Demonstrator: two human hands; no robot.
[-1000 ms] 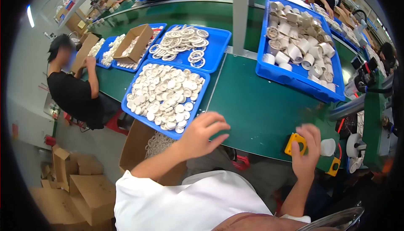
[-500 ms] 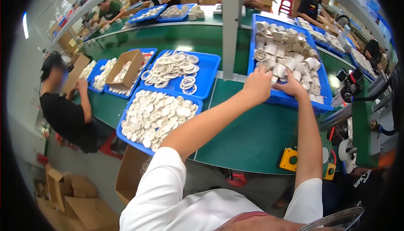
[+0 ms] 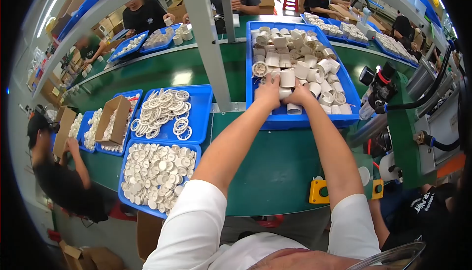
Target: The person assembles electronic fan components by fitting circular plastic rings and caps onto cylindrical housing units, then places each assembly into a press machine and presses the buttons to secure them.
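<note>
Both of my hands are in a large blue bin [image 3: 351, 117] heaped with white cylindrical parts [image 3: 314, 76], near its front edge. My left hand [image 3: 268, 93] has its fingers curled down against the parts, beside an upright white cylinder [image 3: 286, 79]. To its right, my right hand [image 3: 301, 96] bends its fingers round a part, the thumb turned toward the left hand. The two hands are close together, with white cylinders between and under them. The fingertips are partly hidden among the parts.
Left are a blue tray [image 3: 200, 98] of white rings and another blue tray [image 3: 123, 191] of small round white pieces. A metal post [image 3: 209, 44] rises beside the bin. Yellow button boxes [image 3: 318, 192] sit at the front edge, machinery [image 3: 383, 90] at right. Several co-workers sit around.
The view has turned right, so the bin and trays appear further left. My hands remain in the bin's front part and have come closer together around the cylinders.
</note>
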